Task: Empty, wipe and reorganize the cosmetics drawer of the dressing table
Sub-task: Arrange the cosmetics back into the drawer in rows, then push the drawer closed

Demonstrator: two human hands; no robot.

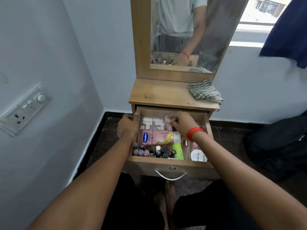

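The wooden drawer (167, 166) of the dressing table stands pulled out and is full of cosmetics. A pink Vaseline lotion bottle (154, 136) lies across its middle. Several small nail polish bottles (149, 151) line the front, beside a green tube (178, 151) and a white nail polish remover jar (198, 156). My left hand (127, 126) grips the drawer's left wall. My right hand (180, 122), with a red band on the wrist, is inside the drawer at the back, fingers closed on a pale pink tube (168, 122). White boxes (152, 122) lie beside it.
A striped green cloth (205, 92) lies on the right of the dressing table top (157, 95). A mirror (182, 34) rises behind it. A wall with a switch panel (25, 108) is to the left, a dark bag (279, 143) on the floor to the right.
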